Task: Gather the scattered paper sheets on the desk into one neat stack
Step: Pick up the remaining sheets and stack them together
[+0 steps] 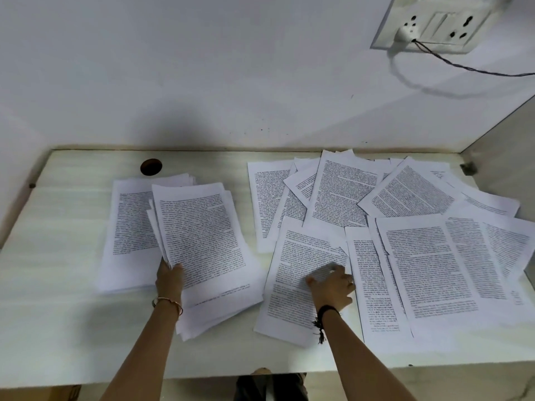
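1. A bundle of printed sheets (202, 235) is held at its lower left edge by the left hand (169, 280). The grip is clamped on the paper, with the thumb on top and the fingers out of sight underneath.
2. The bundle is tilted on the left half of the pale surface (58, 256), partly over a further pile of sheets (127, 227).
3. The right hand (333, 287) is laid on a single sheet (292, 285) just right of the bundle. Its grip is apart, with the fingers spread on the paper, though they are blurred.
4. Scattered sheets (419, 256) are spread across the right half of the surface, overlapping at many angles.
5. A round cable hole (150, 167) is seen behind the pile. A socket panel (440, 24) with a plugged-in cord (477, 69) is fixed to the wall at upper right.
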Available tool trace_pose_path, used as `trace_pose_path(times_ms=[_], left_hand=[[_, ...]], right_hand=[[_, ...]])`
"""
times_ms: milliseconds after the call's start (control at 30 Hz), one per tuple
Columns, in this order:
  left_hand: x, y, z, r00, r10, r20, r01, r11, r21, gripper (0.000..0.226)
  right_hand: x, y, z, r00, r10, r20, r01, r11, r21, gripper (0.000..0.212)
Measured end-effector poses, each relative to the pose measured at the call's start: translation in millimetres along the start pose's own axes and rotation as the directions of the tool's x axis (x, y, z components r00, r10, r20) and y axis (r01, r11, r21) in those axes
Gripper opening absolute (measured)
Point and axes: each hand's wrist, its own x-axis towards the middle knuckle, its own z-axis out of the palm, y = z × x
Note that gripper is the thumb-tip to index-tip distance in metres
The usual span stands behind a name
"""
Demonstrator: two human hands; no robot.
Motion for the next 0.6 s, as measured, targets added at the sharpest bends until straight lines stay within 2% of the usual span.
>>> trace_pose_path(times_ms=[67,133,267,367,467,533,600], left_hand=[[3,-4,-1,0.998,-0.02,0.058,0.019,1.0,0.014,0.042],[0,-5,-1,0.993,-0.022,0.114,0.018,0.999,0.035,0.041],[-4,-8,6,0.98,-0.039,0.197,0.018,0.994,0.11,0.04],[-7,-11,13,0.973,-0.07,0.22,0.038,0.989,0.146,0.041],[-11,-17,14,0.972,-0.075,0.223,0.042,0.988,0.151,0.039],[-13,-21,14,0.973,-0.074,0.218,0.04,0.987,0.157,0.04],[-15,-22,12,0.975,-0.073,0.212,0.038,0.986,0.163,0.042]], right_hand=[[0,2,-2,0.999,-0.004,-0.041,0.003,1.0,-0.013,0.091],[-2,3,-1,1.0,-0.02,-0.024,0.02,1.0,0.01,0.1],[-4,2,0,0.997,-0.075,-0.006,0.074,0.996,-0.05,0.097],[-7,6,2,0.995,-0.088,-0.048,0.081,0.988,-0.131,0.107],[-9,9,5,0.989,-0.133,-0.065,0.128,0.989,-0.076,0.113],[-8,8,6,0.993,-0.108,-0.051,0.109,0.994,0.02,0.099],[-5,4,7,0.999,-0.054,-0.003,0.054,0.989,0.14,0.069]])
